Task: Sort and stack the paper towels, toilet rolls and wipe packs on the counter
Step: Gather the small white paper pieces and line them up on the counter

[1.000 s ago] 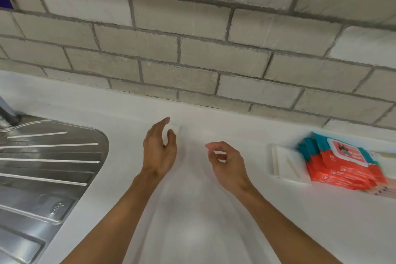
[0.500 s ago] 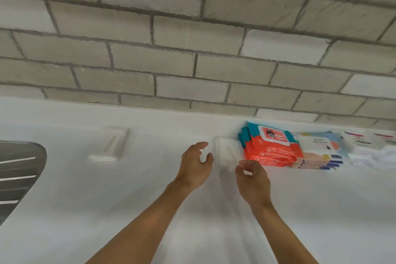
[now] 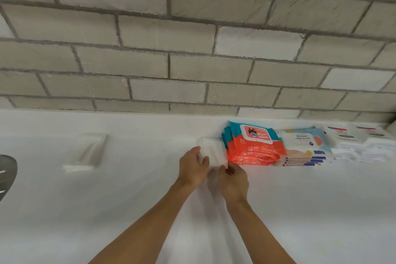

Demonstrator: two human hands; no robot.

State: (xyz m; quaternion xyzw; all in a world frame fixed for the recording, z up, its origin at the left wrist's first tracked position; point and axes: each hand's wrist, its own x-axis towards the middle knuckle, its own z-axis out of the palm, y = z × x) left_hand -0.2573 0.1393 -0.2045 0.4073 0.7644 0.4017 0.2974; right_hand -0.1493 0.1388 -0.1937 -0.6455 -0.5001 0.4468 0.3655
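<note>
Holding a small white rectangular paper pack (image 3: 214,152) at its near side with both hands, toward the back of the white counter (image 3: 300,210). Gripping its left edge with the curled fingers and thumb of the left hand (image 3: 194,167); pinching its near right corner with the bent fingertips of the right hand (image 3: 233,181). Pressed up against the left side of a stack of red-and-teal plastic wipe packs (image 3: 255,148). Just beside that stack on the right, a pile of pale blue-and-peach wipe packs (image 3: 304,148), then blurred white packs with dark print (image 3: 351,137). Well apart to the left, a flat white pack (image 3: 85,154) lying alone, and at the far left edge a sliver of steel sink drainer (image 3: 6,173). Behind everything, a grey block wall (image 3: 192,49).
</note>
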